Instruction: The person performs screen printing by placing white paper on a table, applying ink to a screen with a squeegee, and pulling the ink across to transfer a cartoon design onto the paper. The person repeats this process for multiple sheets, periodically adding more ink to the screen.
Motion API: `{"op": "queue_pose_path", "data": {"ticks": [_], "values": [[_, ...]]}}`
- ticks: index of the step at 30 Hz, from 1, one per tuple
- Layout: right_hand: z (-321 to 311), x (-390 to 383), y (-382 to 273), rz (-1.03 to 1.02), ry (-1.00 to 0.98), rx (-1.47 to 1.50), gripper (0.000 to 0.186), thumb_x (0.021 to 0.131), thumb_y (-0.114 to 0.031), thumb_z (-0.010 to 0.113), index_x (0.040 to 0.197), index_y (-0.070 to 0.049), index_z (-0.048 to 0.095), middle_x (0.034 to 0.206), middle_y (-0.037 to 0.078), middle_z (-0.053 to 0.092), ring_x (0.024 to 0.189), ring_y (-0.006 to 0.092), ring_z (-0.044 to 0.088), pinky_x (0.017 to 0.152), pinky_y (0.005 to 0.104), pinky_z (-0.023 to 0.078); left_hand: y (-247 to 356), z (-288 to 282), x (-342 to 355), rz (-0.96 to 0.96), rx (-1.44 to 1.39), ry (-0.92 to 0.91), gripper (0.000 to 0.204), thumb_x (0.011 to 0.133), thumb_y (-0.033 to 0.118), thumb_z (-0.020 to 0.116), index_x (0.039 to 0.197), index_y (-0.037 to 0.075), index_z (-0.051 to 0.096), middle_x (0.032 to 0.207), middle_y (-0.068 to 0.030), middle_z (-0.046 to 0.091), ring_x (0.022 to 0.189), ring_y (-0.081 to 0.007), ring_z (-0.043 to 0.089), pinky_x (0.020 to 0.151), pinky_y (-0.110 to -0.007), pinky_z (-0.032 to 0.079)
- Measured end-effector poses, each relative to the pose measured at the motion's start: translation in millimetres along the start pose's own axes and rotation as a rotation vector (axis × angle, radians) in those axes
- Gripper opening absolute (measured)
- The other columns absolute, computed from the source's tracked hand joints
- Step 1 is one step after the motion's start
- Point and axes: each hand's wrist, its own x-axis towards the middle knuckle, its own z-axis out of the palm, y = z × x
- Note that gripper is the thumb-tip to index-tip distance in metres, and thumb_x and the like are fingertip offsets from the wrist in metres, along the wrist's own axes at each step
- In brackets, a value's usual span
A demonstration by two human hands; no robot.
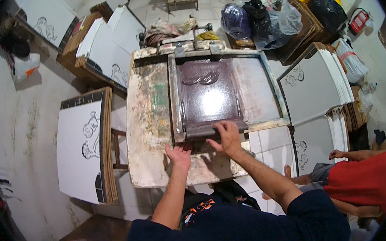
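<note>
My left hand (179,156) lies palm up and empty at the near side of the counter (149,124), its fingers loosely spread, while my right hand (226,138) rests fingertips on a dark bar (201,131), thumb spread; whether it grips firmly I cannot tell. The bar, which looks like a squeegee, lies along the near edge of a framed screen (175,89) on the counter, where dark ink (205,77) pools toward the far end under a bright glare. I judge this a moment between strokes of inking; working the bar calls for both hands set evenly along it. To my left leans a board stack (79,145) faced with white sheet and line drawings (91,135); to my right sits a person in a red shirt (361,176), near more stacked sheets (313,85) with similar drawings. Rags (161,32) lie beyond the screen, plastic bags (262,21) farther off, and a red fire extinguisher (358,22) carries a label too small to read; I can make out no brand or wording anywhere
</note>
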Motion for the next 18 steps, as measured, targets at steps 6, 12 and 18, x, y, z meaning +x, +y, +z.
{"op": "queue_pose_path", "data": {"ticks": [6,12,18], "values": [[-4,11,-12,-0.135,0.171,-0.109,0.055,0.082,-0.047,0.080,0.117,-0.007,0.065,0.108,0.013,0.057,0.105,0.0344,0.054,0.097,0.0482,0.041,25,70,-39,-0.163,-0.099,-0.085,0.100,0.090,0.076,0.039,0.162,0.008,0.030,0.168,-0.0178,0.027,0.152,-0.0367,0.031,0.124,-0.058,0.020],[-94,116,-46,-0.191,0.378,-0.308,0.059,0.078,-0.069,0.073,0.091,-0.012,0.065,0.085,0.007,0.056,0.085,0.0295,0.057,0.080,0.0434,0.040,98,139,-131,-0.187,-0.101,-0.151,0.094,0.089,0.068,0.047,0.152,-0.001,0.037,0.150,-0.0212,0.046,0.138,-0.0329,0.044,0.118,-0.053,0.029],[-197,241,-86,-0.110,0.290,-0.500,0.070,0.077,-0.078,0.073,0.087,-0.008,0.072,0.083,0.003,0.068,0.083,0.0170,0.065,0.081,0.0391,0.046,67,179,-75,0.571,0.102,-0.696,0.061,0.104,0.058,0.040,0.105,0.004,0.068,0.095,-0.0128,0.072,0.081,-0.0303,0.065,0.089,-0.044,0.053]]}}
